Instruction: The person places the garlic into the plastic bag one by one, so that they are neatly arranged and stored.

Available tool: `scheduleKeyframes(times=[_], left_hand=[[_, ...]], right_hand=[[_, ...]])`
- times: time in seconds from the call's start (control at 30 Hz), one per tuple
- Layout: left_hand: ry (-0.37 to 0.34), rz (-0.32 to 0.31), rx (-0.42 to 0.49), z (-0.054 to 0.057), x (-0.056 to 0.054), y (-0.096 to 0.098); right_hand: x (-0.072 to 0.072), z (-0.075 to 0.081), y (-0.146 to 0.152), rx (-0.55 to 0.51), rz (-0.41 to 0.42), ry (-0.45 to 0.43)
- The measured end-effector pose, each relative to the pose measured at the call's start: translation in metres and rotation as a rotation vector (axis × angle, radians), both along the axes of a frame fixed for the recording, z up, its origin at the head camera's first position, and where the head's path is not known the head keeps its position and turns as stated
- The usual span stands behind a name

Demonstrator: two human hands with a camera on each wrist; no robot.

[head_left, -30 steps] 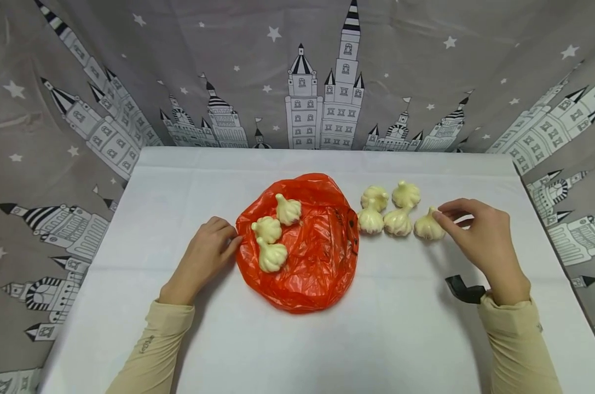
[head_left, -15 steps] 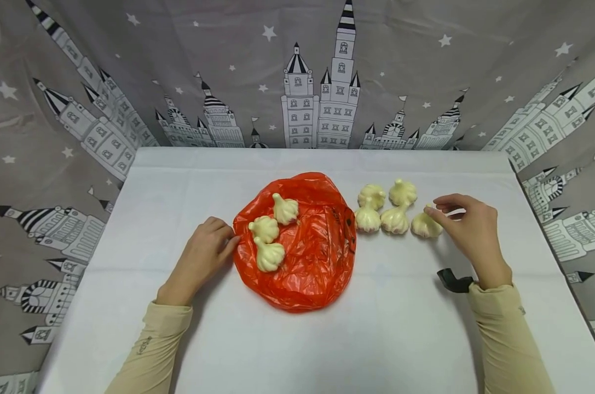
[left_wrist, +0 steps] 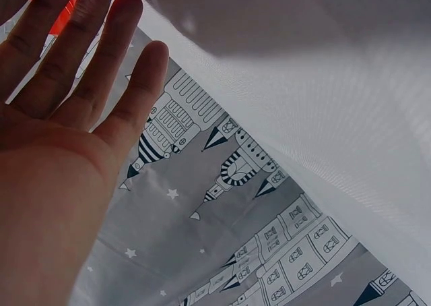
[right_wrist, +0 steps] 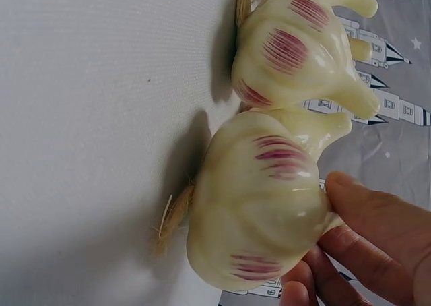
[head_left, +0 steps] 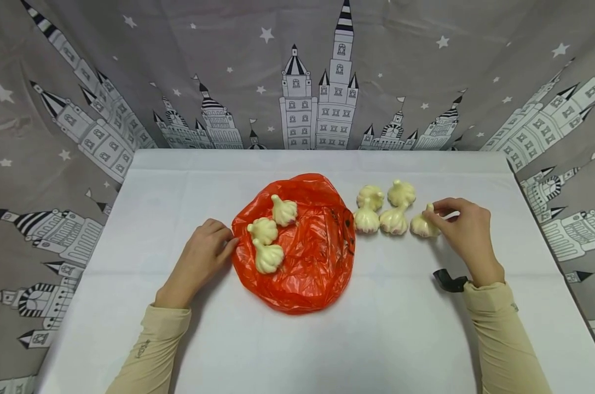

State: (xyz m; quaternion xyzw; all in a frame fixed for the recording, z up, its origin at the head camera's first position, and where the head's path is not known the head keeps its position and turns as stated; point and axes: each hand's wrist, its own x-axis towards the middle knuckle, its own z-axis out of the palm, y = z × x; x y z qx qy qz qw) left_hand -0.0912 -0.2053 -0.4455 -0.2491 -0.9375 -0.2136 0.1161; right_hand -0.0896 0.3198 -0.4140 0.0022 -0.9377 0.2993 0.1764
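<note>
My right hand [head_left: 467, 235] pinches the stem of a garlic bulb [head_left: 422, 225] between thumb and fingertips. Close up in the right wrist view, this garlic bulb [right_wrist: 249, 198] is cream with purple streaks and a tuft of dry root. Other garlic bulbs [head_left: 393, 221] sit just left of it. A red plastic bag [head_left: 312, 273] lies spread open mid-table, with three garlic bulbs [head_left: 269, 258] in its left part. At the bag's left edge my left hand [head_left: 203, 257] holds the rim by thumb and fingers; the left wrist view hides the grip itself.
A white cloth covers the table [head_left: 297, 350]. Behind it hangs a grey curtain [head_left: 228, 33] printed with castles and stars. A black strap end [head_left: 449, 281] sticks out from the right sleeve.
The head view shifts slightly. My right hand has moved a little left, its fingers now closer around the garlic's stem. My left hand and the bag stay put.
</note>
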Motion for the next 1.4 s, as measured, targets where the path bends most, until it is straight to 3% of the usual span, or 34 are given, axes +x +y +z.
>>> scheduleKeyframes(times=[0.33, 0.7, 0.9, 1.4], left_hand=[[0.010, -0.003, 0.009, -0.001, -0.001, 0.000], [0.010, -0.013, 0.018, -0.002, -0.003, 0.001], [0.004, -0.007, 0.016, -0.001, -0.002, 0.001], [0.004, -0.009, 0.017, -0.001, -0.003, 0.000]], right_hand=[[0.002, 0.005, -0.002, 0.031, -0.007, 0.058], [0.004, 0.042, 0.000, -0.028, -0.094, 0.092], [0.004, 0.049, -0.005, -0.047, -0.104, 0.110], [0.000, 0.054, -0.036, -0.067, -0.024, 0.143]])
